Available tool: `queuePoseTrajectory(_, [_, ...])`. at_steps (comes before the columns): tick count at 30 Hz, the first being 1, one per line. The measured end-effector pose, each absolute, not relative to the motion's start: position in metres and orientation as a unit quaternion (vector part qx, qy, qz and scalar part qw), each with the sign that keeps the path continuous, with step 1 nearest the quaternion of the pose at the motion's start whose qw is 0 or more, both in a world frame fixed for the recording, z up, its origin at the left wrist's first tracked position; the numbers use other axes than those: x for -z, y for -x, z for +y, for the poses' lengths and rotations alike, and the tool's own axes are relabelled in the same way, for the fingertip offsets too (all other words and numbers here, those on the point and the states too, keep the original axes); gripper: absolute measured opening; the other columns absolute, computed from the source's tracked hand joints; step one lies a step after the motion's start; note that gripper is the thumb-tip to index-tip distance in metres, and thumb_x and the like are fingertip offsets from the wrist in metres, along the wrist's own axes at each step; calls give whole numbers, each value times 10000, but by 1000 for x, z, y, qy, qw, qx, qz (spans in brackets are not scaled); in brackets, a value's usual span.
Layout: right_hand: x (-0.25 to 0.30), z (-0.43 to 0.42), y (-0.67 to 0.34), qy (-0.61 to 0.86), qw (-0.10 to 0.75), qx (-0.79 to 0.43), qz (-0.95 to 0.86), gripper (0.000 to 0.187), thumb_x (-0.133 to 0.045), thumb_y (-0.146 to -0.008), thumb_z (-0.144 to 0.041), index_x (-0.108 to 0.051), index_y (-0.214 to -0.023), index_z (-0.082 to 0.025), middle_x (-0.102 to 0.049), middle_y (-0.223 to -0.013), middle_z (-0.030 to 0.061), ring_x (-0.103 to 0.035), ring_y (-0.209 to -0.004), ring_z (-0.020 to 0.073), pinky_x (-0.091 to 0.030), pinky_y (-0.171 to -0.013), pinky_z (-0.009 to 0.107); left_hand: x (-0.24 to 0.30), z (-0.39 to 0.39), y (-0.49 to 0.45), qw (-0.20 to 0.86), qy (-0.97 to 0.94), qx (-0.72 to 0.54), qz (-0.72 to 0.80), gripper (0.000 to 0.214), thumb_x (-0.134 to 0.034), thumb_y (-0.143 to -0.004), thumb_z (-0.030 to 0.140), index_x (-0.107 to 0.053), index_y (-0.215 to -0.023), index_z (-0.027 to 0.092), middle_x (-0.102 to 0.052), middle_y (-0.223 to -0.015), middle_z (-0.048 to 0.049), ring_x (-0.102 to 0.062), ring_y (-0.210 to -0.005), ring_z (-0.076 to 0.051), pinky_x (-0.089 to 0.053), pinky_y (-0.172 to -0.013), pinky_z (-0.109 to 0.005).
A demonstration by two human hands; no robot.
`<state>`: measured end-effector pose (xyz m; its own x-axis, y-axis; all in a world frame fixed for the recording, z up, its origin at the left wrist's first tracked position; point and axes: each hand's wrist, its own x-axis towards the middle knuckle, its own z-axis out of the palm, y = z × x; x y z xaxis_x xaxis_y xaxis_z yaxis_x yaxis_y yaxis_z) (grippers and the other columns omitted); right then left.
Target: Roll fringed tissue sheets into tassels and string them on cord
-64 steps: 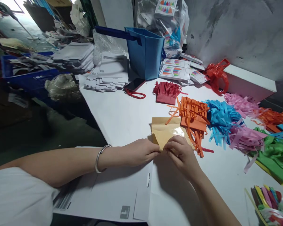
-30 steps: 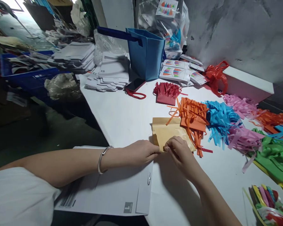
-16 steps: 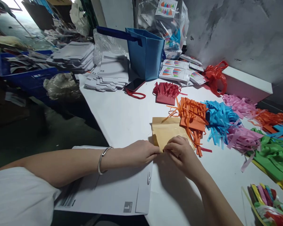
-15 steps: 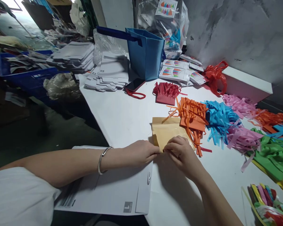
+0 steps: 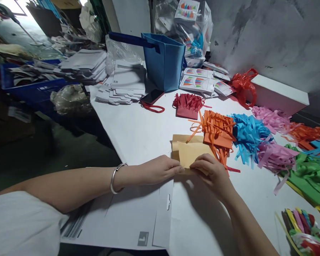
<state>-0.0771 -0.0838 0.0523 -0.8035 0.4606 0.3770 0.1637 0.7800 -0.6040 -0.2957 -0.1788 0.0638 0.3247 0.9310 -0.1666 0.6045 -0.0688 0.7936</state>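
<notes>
Tan paper (image 5: 193, 153) lies in layers on the white table, its upper sheet set at a slight angle over the one beneath. My left hand (image 5: 162, 171) pinches the near left edge between thumb and fingers. At the near right edge, my right hand (image 5: 212, 173) grips the same paper with bent fingers; its fingertips are partly hidden. An orange fringed paper bundle (image 5: 219, 129) overlaps the paper's far right corner. Under my left forearm lies a large white printed envelope (image 5: 130, 217).
Beyond sit a red fringed bundle (image 5: 188, 106), a phone (image 5: 152, 96) and a blue bin (image 5: 164, 62). To the right are blue fringe (image 5: 249, 137), pink fringe (image 5: 277, 154), green fringe (image 5: 306, 177) and a white box (image 5: 280, 96). White envelopes (image 5: 125, 83) are stacked at the back left.
The upper tan sheet's left edge has shifted right and away from me, showing more of the layer below. Both hands have moved slightly right, still on the near edge.
</notes>
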Motion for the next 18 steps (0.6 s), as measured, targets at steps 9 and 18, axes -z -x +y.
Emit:
queuePoseTrajectory(9, [-48, -89, 81, 176, 276, -277, -903, 85, -614, -929, -190, -689, -940, -228, -638, -882, 49, -616, -819, 186, -510, -691, 313, -61, -179, 296, 428, -701, -220, 526, 335, -410, -992, 324, -709, -976, 174, -634, -765, -12, -484, -654, -122, -364, -598, -223])
queuePoseTrajectory(18, [-53, -98, 88, 161, 326, -214, -907, 107, -599, -918, -115, -644, -927, -212, -645, -854, 40, -593, -788, 172, -483, -666, 284, -67, -178, 295, 464, -685, -241, 507, 340, -446, -993, 324, -732, -1137, 208, -718, -922, -34, -553, -743, -140, -417, -666, -233])
